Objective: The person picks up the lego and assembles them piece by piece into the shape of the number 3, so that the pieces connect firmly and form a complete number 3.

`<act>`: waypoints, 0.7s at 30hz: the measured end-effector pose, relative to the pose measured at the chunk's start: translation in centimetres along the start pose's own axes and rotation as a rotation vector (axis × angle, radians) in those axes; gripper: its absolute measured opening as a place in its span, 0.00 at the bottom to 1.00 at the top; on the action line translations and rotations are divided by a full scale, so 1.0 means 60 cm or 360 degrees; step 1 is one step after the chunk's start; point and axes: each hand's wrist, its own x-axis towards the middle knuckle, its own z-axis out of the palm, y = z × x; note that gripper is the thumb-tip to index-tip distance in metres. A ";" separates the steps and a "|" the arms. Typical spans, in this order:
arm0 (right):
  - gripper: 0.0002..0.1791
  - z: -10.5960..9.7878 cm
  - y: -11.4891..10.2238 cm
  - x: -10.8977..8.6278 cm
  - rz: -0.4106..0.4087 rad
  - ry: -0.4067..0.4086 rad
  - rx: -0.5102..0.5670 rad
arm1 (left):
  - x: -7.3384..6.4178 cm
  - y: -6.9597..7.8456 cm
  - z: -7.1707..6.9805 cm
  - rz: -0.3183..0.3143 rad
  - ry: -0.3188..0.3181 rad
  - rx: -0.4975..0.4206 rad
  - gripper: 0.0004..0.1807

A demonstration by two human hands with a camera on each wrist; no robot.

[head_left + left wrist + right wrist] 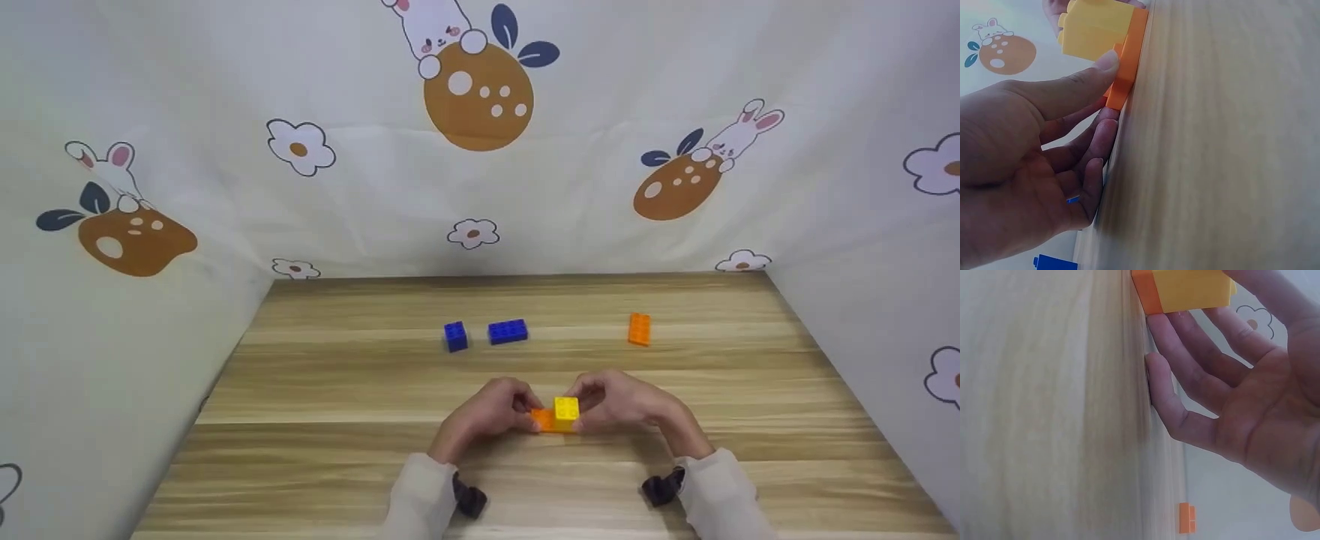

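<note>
Masking orange brick [1127, 76] partly — left fingers [1092, 80]

Yellow brick [566, 412] (studs up) sits on rt. end of thin orng. brick [543, 419].

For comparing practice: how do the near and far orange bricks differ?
The near orange brick carries a yellow brick; the far orange brick has bare studs. The left hand pinches the near brick; the far one lies untouched. The near brick runs side to side, the far one front to back. Both are orange and studded.
</note>
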 end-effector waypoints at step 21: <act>0.23 0.004 0.000 -0.003 0.0107 0.0071 0.0020 | 0.021 -0.028 -0.045 -0.0137 0.0841 -0.0282 0.24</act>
